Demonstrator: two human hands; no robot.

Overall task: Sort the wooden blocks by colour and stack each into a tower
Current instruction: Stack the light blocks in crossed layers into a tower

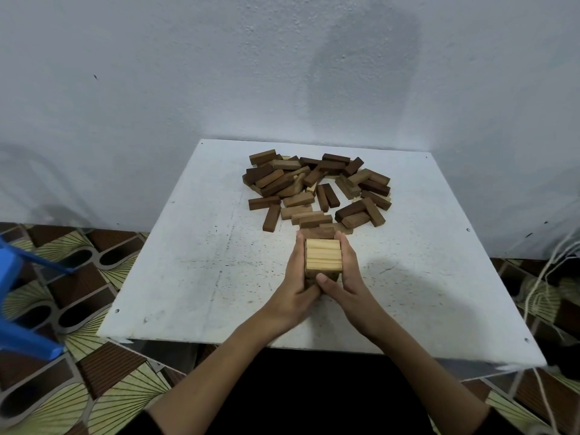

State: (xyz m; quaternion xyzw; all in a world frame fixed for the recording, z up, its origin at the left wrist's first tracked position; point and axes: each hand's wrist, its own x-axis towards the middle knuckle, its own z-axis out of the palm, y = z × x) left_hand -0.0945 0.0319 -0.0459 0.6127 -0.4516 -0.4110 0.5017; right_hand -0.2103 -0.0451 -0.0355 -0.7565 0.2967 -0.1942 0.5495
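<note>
In the lower middle of the frame the two forearms come up and meet at a small tower (323, 257) of light wooden blocks, which stands on the white surface (175, 277) a little below the centre. The left hand (298, 277) presses its left side and the right hand (345, 277) its right side; the fingers (340, 238) lie straight along the walls of the tower, not curled around it, and the right thumb touches the near face. The top layer shows pale blocks lying side by side, flush together. The step in hand seems to be the squaring of this tower. To do it well, I would press evenly from both sides, keep the palms flat and vertical, and then let go slowly and outward, so no block is dragged out of line. Just above the tower, touching or almost touching its far side, begins the loose heap of blocks (317, 189), mostly brown and dark ones with a few pale ones between, in the upper middle of the surface. Most sorting is probably not yet done. Behind is the pale wall (188, 73).
</note>
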